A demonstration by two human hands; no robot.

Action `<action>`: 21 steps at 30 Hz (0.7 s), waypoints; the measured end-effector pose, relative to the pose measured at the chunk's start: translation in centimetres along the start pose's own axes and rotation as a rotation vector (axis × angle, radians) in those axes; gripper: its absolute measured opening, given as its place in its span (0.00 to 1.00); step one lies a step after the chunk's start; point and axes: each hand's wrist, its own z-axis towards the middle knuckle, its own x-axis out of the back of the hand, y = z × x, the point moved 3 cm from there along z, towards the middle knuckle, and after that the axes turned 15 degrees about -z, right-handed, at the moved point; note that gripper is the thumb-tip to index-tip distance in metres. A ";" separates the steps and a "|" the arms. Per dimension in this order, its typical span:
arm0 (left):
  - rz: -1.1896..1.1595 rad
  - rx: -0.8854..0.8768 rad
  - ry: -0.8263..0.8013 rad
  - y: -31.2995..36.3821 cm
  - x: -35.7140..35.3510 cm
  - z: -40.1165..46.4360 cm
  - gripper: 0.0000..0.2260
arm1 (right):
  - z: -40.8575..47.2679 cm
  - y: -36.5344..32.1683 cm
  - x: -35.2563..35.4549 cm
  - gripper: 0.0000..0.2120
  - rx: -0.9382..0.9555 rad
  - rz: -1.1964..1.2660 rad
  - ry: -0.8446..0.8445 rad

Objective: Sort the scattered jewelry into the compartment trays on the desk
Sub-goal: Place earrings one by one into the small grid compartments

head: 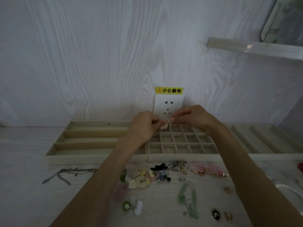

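My left hand [144, 125] and my right hand [191, 117] meet above the back of the grid tray [183, 157]. Together they pinch a small pale earring [166, 124] between their fingertips. Its exact shape is too small to make out. The grid tray has many small square cells. A tray with long slots [91, 145] lies to its left, and another slotted tray [262, 140] lies to its right. Scattered jewelry [164, 176] covers the desk in front of the trays: pale flower pieces, black bows, pink and gold earrings, green drop earrings [188, 199].
A grey necklace chain [65, 175] lies on the desk at the left. A wall socket [168, 106] with a yellow warning label sits behind my hands. A clear shelf [255, 47] juts out at the upper right. A red item [300, 167] shows at the right edge.
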 end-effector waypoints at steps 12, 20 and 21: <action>0.123 -0.125 0.054 -0.5 -0.1 -0.1 0.07 | 1.4 0.4 -0.8 0.09 0.084 -0.386 0.104; 0.416 -0.213 -0.156 -0.1 -0.6 0.1 0.11 | 1.1 0.7 -1.2 0.11 0.213 -0.484 0.139; 0.435 -0.219 -0.169 0.0 -0.6 0.1 0.11 | 1.0 0.6 -1.3 0.13 0.236 -0.511 0.147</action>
